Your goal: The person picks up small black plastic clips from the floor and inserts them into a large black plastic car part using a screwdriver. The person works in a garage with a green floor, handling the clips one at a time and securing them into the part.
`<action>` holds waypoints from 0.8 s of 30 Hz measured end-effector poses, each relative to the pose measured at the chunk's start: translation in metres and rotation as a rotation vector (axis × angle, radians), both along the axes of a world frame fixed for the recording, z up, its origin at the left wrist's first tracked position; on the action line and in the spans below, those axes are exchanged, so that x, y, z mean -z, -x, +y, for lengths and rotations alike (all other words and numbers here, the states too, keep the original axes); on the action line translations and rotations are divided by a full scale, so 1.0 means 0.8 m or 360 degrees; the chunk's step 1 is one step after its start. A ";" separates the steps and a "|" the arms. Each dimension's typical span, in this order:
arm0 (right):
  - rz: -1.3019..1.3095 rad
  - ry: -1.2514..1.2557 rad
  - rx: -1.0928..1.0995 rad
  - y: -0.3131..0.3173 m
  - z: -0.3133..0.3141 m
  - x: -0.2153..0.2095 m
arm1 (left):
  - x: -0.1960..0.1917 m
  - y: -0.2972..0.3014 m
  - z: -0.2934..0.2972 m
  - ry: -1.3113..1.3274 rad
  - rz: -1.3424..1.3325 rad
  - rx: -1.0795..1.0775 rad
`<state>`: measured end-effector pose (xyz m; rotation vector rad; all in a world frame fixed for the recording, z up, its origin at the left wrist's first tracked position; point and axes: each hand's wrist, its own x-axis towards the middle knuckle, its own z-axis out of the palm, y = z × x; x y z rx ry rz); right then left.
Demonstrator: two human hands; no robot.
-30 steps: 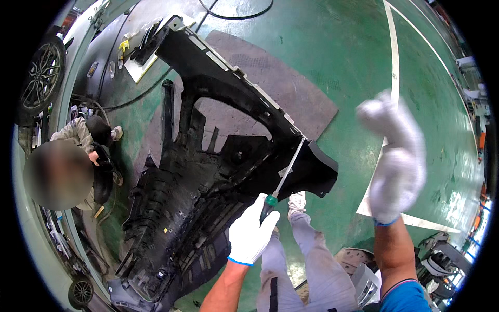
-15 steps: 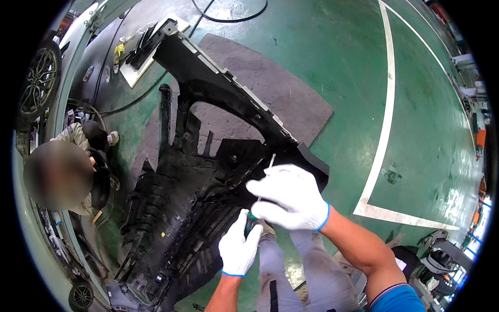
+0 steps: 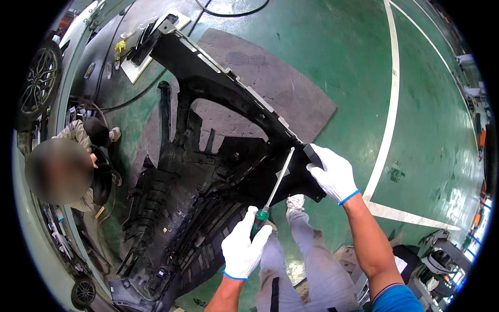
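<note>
A screwdriver with a dark green handle and long metal shaft [image 3: 281,176] is in my left hand [image 3: 243,250]. White-gloved fingers close round its handle, and the tip points up and away over the dark panel. That panel is a large black car bumper cover [image 3: 218,92], lying with its ribbed inner side facing up. My right hand [image 3: 333,172], also in a white glove, grips the cover's right end, its fingers partly hidden by the edge. Beneath my hands my legs and a light shoe [image 3: 295,202] show.
A grey mat [image 3: 291,88] lies under the cover on the green floor. At the left a co-worker [image 3: 78,136] crouches beside a car with a dark wheel [image 3: 39,78]. A white board [image 3: 136,70] holding black parts lies at the far left. Assorted parts [image 3: 442,260] stand at the lower right.
My right hand has left the screwdriver area, moved right and up, and taken hold of the cover's right end. The screwdriver's shaft now shows fully, tilted to the right.
</note>
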<state>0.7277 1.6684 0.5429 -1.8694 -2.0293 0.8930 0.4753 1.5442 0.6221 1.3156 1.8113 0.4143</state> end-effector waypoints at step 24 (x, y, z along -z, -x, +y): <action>0.0040 0.0112 -0.0017 0.005 0.006 -0.009 | 0.006 -0.006 0.024 0.0019 0.0085 0.0123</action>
